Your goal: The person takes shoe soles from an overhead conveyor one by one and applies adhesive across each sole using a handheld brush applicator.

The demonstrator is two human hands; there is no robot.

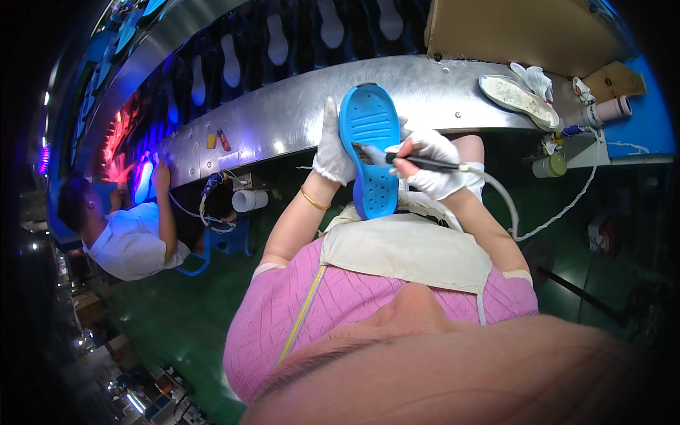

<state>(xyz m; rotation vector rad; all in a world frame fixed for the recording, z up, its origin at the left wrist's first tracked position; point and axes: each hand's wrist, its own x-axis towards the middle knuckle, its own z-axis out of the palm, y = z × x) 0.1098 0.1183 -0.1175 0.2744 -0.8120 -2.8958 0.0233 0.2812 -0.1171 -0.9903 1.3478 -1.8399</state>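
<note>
A blue shoe sole [375, 185] is held up over my lap, its hollow, patterned inside facing me and its toe end against the metal ledge. My gloved left hand [333, 149] grips the sole along its left edge. In my right hand [433, 164], gloved with some fingertips bare, is a black-handled brush [425, 162] with a pale hose running from its rear end. The dark bristles touch the inside of the sole near its middle, by the left rim. Some fingers of both hands are hidden behind the sole and the brush.
Beyond the metal ledge [283, 113] a dark conveyor carries several pale soles [331, 25]. A whitish, stained sole [520, 101] and a crumpled white glove [535, 79] lie at right, near a brown board [531, 35]. A co-worker [131, 234] sits at left. A white cup [249, 201] hangs under the ledge.
</note>
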